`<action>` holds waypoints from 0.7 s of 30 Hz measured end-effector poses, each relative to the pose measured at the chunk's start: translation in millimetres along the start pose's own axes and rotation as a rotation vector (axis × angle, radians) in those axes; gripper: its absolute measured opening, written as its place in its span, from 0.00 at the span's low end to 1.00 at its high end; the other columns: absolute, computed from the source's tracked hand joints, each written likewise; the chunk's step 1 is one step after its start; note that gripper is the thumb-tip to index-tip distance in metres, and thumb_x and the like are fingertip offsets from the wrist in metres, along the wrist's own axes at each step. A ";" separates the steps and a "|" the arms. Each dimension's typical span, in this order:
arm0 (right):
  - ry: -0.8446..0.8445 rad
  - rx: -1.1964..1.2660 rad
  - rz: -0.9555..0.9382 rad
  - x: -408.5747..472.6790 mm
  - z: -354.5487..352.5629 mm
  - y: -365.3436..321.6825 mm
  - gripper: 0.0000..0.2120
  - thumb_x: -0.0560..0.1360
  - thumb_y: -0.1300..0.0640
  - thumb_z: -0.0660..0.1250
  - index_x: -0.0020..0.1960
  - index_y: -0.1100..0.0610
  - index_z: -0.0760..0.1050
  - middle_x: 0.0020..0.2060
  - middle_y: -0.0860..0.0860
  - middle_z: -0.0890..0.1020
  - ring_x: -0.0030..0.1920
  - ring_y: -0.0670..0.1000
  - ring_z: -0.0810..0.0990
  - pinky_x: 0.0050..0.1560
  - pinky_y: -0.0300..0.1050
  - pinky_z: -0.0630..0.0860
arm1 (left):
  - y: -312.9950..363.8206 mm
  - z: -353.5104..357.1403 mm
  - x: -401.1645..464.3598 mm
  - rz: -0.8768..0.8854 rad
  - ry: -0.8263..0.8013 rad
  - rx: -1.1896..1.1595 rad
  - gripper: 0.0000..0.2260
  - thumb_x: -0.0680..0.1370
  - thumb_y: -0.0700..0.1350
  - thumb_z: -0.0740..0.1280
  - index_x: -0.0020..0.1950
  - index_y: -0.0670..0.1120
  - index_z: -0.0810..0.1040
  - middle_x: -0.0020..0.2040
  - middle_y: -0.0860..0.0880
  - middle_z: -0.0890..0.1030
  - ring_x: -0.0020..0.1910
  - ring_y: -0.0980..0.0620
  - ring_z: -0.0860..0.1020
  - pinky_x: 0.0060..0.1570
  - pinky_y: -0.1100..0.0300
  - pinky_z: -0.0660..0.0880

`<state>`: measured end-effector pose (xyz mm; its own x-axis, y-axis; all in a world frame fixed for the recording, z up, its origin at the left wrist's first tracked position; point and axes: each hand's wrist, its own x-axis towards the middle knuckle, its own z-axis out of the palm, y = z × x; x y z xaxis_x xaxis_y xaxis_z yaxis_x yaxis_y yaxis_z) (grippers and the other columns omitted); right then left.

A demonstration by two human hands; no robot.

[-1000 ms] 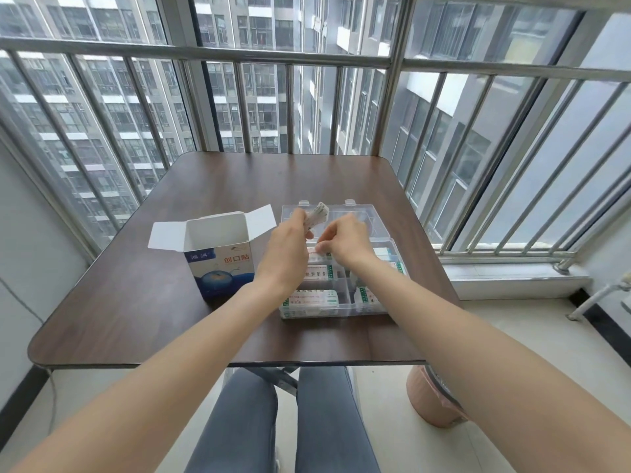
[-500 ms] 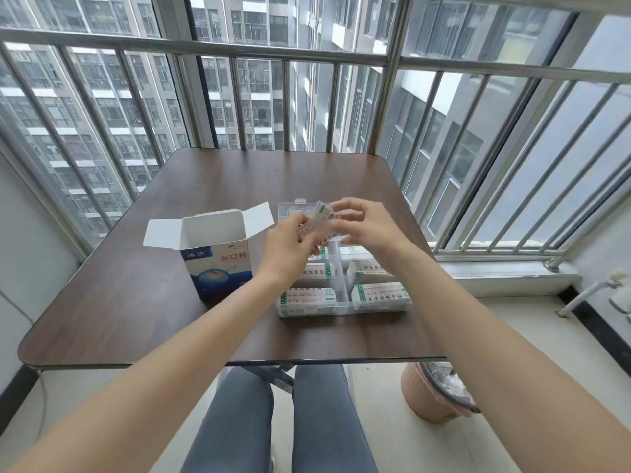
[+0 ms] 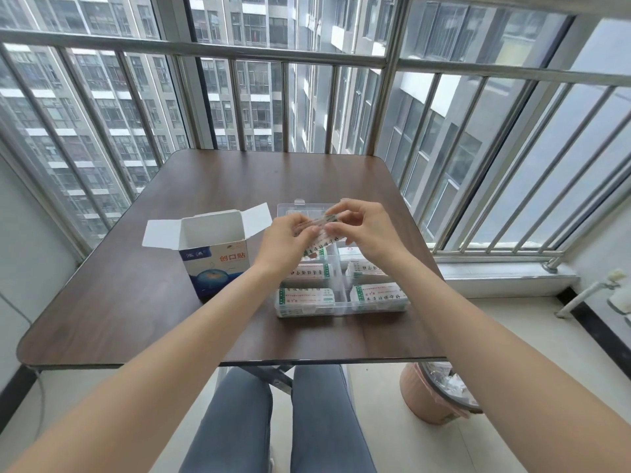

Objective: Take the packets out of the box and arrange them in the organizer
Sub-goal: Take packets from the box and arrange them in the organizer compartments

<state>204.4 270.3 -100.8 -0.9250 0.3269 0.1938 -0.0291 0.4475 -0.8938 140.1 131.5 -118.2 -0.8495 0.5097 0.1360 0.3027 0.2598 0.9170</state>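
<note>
Brown table, open box, organizer holding packets

Table: dark brown wood-grain top, rounded corners, stood against a barred window. On it: one white and blue box, top flaps open, left of centre; one clear plastic organizer just beside it to the right, packets in its compartments.

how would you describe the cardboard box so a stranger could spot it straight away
On the dark brown table by the barred balcony windows, look just left of the clear plastic organizer holding the packets. The box stands upright there with its top flaps open. It is the only cardboard item: white with a blue lower front and red characters, and nothing shows inside it from this view.
</note>
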 end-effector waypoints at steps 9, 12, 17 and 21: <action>0.059 -0.125 0.066 8.1 5.1 5.1 0.05 0.72 0.59 0.73 0.39 0.58 0.78 0.31 0.50 0.80 0.25 0.39 0.75 0.31 0.31 0.75 | -0.7 0.6 0.3 0.054 -0.033 0.272 0.06 0.79 0.43 0.64 0.54 0.44 0.75 0.43 0.49 0.79 0.34 0.57 0.76 0.29 0.73 0.68; 0.007 -0.157 0.071 8.5 6.0 4.8 0.03 0.72 0.60 0.72 0.44 0.60 0.81 0.30 0.47 0.80 0.28 0.41 0.76 0.33 0.31 0.75 | 1.4 -0.4 2.1 0.063 -0.012 0.378 0.08 0.80 0.42 0.62 0.57 0.42 0.77 0.48 0.46 0.79 0.40 0.51 0.76 0.41 0.64 0.70; 0.031 -0.335 0.132 12.8 15.6 12.7 0.02 0.71 0.58 0.72 0.40 0.53 0.81 0.35 0.50 0.83 0.37 0.44 0.80 0.45 0.44 0.79 | 0.7 3.0 -0.1 0.047 -0.044 0.678 0.10 0.81 0.44 0.59 0.59 0.44 0.74 0.56 0.45 0.74 0.53 0.44 0.75 0.47 0.52 0.71; -0.010 -0.402 0.168 16.5 28.5 16.9 0.02 0.71 0.57 0.72 0.40 0.53 0.81 0.38 0.51 0.84 0.44 0.50 0.82 0.51 0.51 0.79 | -2.8 1.9 -0.2 0.046 -0.029 0.916 0.07 0.80 0.40 0.60 0.57 0.45 0.74 0.56 0.45 0.73 0.52 0.41 0.77 0.41 0.53 0.67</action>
<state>177.8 259.6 -124.1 -0.9078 0.4159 0.0538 0.2701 0.6780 -0.6836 140.2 132.3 -121.5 -0.8207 0.5528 0.1443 0.5707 0.7811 0.2533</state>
